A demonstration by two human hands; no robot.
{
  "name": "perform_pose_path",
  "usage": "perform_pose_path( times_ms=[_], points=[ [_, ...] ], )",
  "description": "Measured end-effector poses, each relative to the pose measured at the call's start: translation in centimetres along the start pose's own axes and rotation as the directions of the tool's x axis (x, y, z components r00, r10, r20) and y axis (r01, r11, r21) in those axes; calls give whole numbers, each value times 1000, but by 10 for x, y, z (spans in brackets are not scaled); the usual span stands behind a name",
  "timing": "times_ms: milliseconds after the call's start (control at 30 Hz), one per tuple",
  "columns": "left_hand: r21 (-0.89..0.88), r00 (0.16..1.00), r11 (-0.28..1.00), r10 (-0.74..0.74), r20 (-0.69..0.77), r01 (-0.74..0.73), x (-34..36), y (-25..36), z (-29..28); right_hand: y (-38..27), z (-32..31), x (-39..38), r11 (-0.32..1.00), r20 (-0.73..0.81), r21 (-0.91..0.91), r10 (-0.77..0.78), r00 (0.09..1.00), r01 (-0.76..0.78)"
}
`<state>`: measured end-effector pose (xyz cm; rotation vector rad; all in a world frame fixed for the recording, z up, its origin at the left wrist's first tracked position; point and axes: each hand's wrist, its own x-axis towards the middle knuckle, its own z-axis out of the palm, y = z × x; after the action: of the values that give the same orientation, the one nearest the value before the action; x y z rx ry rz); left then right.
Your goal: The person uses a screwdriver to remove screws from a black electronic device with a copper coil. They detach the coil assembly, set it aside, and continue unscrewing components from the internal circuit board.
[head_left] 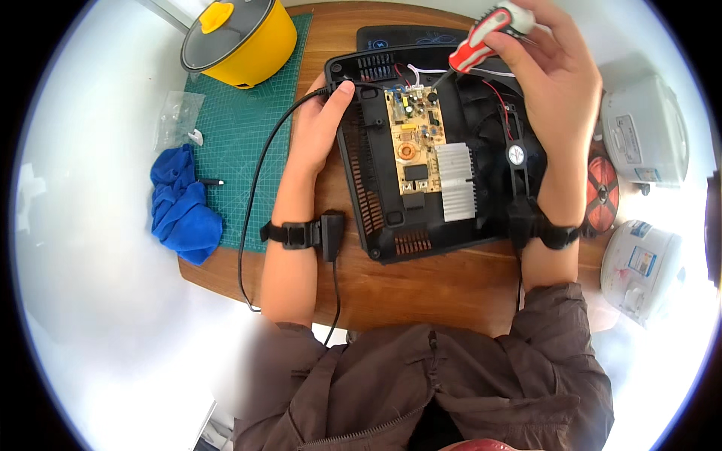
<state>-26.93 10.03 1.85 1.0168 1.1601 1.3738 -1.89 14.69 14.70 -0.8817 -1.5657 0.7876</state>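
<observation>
A black plastic appliance housing (374, 207) lies open on the table, its inside facing up. My left hand (317, 124) grips its upper left edge, thumb on top beside the black power cord (259, 161); the other fingers are mostly hidden. In my right hand (558, 90) is a red and white screwdriver (475, 46), slanting down to the left. Its tip reaches the top right corner of the tan circuit board (397, 154); exact contact cannot be made out. A finned silver heat sink (456, 183) is on the board's lower right, with a black fan (489, 113) beyond it.
Behind the housing lies a black panel (376, 35). A yellow pot (252, 52) stands far left on a green cutting mat (248, 120), near a blue cloth (184, 203) and plastic bag (178, 116). White appliances (647, 131) and an orange reel (602, 194) are at right.
</observation>
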Motion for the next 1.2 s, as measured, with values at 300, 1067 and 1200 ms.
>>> perform_pose_path(
  times_ms=[300, 1067, 1200],
  points=[
    [34, 1000, 999, 7, 24, -8, 0, -3, 1, 2, -15, -1, 985, 42, -172, 1, 999, 6],
    [-20, 1000, 1000, -7, 10, 7, -6, 3, 5, 11, -14, 1, 959, 55, -155, -232, 971, 238],
    [18, 1000, 1000, 14, -4, -14, -3, -1, 5, 14, -19, 2, 942, 91, -197, -258, 962, 271]
  ],
)
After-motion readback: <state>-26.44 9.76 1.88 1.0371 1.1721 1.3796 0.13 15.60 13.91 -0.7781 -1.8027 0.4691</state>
